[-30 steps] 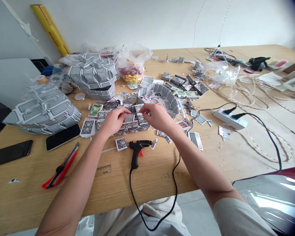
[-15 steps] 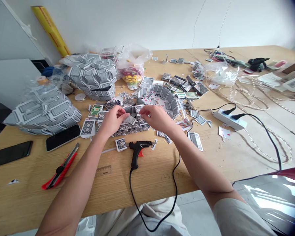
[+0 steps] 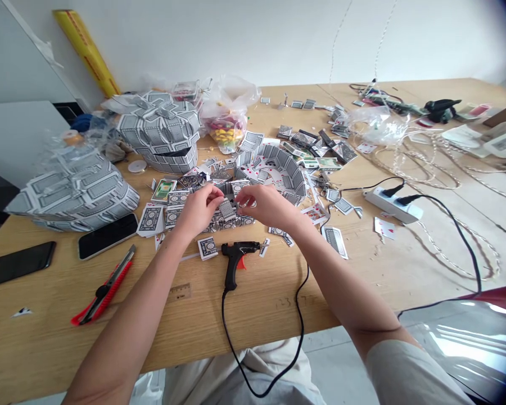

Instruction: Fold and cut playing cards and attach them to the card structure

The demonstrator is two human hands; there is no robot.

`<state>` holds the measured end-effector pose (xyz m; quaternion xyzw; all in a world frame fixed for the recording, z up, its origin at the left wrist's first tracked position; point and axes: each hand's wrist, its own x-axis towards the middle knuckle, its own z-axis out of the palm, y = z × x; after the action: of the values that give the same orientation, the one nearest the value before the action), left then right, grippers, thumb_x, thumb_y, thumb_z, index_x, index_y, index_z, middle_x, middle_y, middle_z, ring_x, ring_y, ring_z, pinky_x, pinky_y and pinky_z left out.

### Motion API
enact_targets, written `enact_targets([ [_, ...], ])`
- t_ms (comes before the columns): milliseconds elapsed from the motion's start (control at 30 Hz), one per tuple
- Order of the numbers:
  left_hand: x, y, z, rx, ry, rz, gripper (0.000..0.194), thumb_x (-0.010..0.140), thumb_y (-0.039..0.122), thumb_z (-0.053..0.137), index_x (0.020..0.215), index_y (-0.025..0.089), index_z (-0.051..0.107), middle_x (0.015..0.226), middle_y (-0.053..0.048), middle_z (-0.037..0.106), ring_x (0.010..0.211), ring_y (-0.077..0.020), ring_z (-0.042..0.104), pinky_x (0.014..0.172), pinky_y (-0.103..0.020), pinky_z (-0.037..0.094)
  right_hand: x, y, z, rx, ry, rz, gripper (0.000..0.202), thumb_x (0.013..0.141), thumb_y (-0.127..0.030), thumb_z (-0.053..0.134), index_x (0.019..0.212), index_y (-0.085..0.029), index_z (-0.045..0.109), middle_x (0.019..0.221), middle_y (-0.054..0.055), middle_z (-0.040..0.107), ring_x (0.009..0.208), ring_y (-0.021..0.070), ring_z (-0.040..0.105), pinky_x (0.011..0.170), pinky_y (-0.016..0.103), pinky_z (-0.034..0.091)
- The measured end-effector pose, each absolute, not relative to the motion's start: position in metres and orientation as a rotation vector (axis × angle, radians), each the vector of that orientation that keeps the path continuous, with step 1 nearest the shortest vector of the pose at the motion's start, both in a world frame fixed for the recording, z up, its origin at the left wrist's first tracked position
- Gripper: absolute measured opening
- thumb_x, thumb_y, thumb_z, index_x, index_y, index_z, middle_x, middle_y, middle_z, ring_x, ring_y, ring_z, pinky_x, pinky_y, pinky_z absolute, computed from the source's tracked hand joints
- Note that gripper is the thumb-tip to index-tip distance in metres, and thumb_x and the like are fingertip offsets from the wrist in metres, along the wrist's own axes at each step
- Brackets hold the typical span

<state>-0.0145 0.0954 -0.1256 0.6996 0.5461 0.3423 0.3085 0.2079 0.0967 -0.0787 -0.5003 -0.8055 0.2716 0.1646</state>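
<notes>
Between hands (image 3: 197, 210), card (image 3: 227, 210) (near edge uncovered)

From here, the left hand (image 3: 199, 210) and right hand (image 3: 268, 205) hide part of the card structure (image 3: 223, 223); a black phone (image 3: 20, 263) runs out of view at left.

Bright, soft light; tabletop (image 3: 405, 264) paler rightward; lower-right glare; right corners dark, blurred

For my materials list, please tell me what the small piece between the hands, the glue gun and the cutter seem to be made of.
Small piece: probably card, from its matt printed pattern.
Glue gun: likely plastic, from its black, moulded shape.
Cutter: ribbed red handle, likely plastic; thin straight grey blade, probably metal.
</notes>
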Motion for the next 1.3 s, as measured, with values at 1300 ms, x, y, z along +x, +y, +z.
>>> enact_targets([
  [1300, -0.02, 0.088, -0.112, 2.217, 1.287, 0.514, 0.046, 0.091, 0.037, 0.083, 0.133, 0.022, 0.072, 0.133, -0.011, 0.072, 0.123, -0.0316, 0.07, 0.108, -0.045, 0.056, 0.213, 0.105, -0.088, -1.459, -2.472, 0.664, 0.039, 0.086, -0.026, 0.092, 0.122, -0.019, 0.081, 0.099, 0.008, 0.081, 0.091, 0.0253, 0.072, 0.075, 0.033, 0.044],
])
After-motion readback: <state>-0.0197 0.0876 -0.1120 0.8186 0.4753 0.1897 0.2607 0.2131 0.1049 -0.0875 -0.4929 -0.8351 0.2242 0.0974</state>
